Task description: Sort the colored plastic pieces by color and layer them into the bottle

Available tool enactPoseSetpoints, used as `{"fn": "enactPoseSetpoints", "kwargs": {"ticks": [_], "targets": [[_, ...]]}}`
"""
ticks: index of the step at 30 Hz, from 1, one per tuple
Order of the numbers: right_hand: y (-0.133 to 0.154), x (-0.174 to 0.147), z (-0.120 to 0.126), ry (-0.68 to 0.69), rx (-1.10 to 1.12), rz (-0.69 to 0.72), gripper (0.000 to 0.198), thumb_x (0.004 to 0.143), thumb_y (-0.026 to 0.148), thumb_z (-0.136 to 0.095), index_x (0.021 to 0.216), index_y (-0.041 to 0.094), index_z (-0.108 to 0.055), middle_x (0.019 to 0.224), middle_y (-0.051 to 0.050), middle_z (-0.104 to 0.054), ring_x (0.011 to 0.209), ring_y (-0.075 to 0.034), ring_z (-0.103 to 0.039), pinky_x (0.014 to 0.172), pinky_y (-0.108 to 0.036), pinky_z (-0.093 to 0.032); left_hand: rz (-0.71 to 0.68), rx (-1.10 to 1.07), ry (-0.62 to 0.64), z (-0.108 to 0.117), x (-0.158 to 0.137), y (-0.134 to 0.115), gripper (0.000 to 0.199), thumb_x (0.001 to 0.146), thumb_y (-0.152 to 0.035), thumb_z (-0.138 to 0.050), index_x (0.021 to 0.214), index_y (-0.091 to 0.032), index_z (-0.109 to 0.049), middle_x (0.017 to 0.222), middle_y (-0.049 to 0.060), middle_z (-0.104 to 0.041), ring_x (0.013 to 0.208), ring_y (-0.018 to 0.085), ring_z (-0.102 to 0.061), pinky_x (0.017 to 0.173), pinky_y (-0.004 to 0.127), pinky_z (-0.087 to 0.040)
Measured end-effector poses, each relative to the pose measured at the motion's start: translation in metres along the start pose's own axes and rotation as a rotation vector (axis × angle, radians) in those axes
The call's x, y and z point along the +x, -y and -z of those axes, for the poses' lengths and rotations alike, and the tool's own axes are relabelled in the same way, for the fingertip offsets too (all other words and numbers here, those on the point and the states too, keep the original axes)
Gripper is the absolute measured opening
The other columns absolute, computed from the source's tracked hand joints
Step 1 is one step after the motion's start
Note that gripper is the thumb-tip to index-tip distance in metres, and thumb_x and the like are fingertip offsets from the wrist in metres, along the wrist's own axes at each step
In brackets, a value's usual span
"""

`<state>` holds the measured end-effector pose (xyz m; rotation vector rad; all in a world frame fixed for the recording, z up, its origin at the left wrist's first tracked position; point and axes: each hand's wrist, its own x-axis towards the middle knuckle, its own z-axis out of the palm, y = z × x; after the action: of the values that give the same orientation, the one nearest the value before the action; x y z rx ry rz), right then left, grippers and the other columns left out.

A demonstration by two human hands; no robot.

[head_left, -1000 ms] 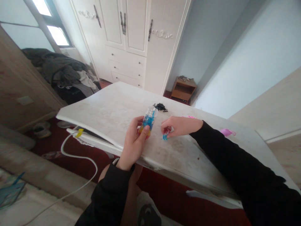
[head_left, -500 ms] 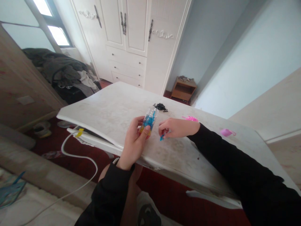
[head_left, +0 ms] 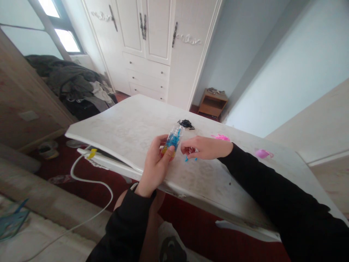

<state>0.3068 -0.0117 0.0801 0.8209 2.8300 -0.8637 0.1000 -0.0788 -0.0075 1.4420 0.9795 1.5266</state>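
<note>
My left hand [head_left: 156, 160] is wrapped round a clear jar [head_left: 178, 129], tilted with its mouth up and away from me. Small blue pieces [head_left: 173, 139] fill its middle, with something yellow [head_left: 164, 150] at the bottom, partly behind my thumb. Just right of the jar, my right hand [head_left: 195, 147] is low over the table with its fingers bent together. A few small blue bits [head_left: 186, 159] show below its fingertips; what is pinched between them is hidden.
The white table [head_left: 122, 123] also bears a pile of small black pieces [head_left: 186, 124], a pink pile [head_left: 222, 137] and a pinkish-purple item [head_left: 262, 153] farther right. A white cable [head_left: 109, 191] hangs at left. A wardrobe [head_left: 147, 47] stands behind.
My right hand has shifted slightly left toward the jar. Blue bits now show in two separate spots below its fingers. The left hand and jar stay nearly still.
</note>
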Motion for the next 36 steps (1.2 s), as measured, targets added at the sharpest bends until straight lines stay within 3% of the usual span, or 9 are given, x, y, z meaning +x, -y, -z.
{"fn": "enactPoseSetpoints", "kwargs": {"ticks": [8, 12, 19, 26, 36], "targets": [[-0.001, 0.004, -0.005, 0.046, -0.009, -0.009, 0.011, 0.087, 0.009, -0.072, 0.096, 0.013, -0.068, 0.086, -0.004, -0.070, 0.080, -0.017, -0.064, 0.077, -0.030, -0.049, -0.001, 0.015, 0.007, 0.000, 0.000, 0.000, 0.034, 0.097, -0.039, -0.065, 0.125, -0.021, -0.061, 0.118, 0.011, -0.068, 0.109, 0.024, -0.063, 0.087, 0.036, -0.052], [-0.003, 0.007, -0.007, 0.058, -0.028, -0.005, 0.009, 0.086, 0.006, -0.069, 0.084, 0.014, -0.070, 0.086, -0.004, -0.069, 0.078, -0.016, -0.062, 0.077, -0.030, -0.048, 0.014, 0.008, 0.010, 0.000, -0.001, 0.000, 0.033, 0.097, -0.039, -0.065, 0.125, -0.021, -0.061, 0.117, 0.010, -0.068, 0.108, 0.024, -0.064, 0.086, 0.035, -0.053], [-0.003, 0.005, -0.009, 0.055, -0.106, -0.022, 0.016, 0.086, 0.000, -0.060, 0.086, 0.015, -0.066, 0.090, -0.007, -0.069, 0.087, -0.020, -0.060, 0.083, -0.033, -0.046, 0.022, -0.003, 0.001, 0.000, 0.000, 0.001, 0.034, 0.095, -0.039, -0.067, 0.124, -0.021, -0.061, 0.116, 0.010, -0.068, 0.104, 0.023, -0.064, 0.081, 0.033, -0.053], [-0.013, -0.008, 0.007, 0.103, -0.090, -0.089, 0.010, 0.085, 0.005, -0.066, 0.087, 0.013, -0.072, 0.082, -0.003, -0.068, 0.075, -0.015, -0.061, 0.074, -0.029, -0.047, 0.007, 0.021, 0.007, 0.001, 0.000, 0.000, 0.033, 0.097, -0.039, -0.066, 0.124, -0.021, -0.060, 0.118, 0.010, -0.068, 0.109, 0.024, -0.063, 0.089, 0.035, -0.052], [-0.019, -0.006, 0.001, 0.135, -0.091, -0.129, 0.013, 0.079, 0.002, -0.072, 0.080, 0.015, -0.072, 0.077, 0.001, -0.065, 0.072, -0.013, -0.059, 0.070, -0.026, -0.046, 0.011, -0.010, -0.008, 0.000, -0.001, 0.001, 0.033, 0.094, -0.037, -0.068, 0.122, -0.022, -0.063, 0.119, 0.010, -0.068, 0.106, 0.024, -0.064, 0.084, 0.034, -0.054]]}}
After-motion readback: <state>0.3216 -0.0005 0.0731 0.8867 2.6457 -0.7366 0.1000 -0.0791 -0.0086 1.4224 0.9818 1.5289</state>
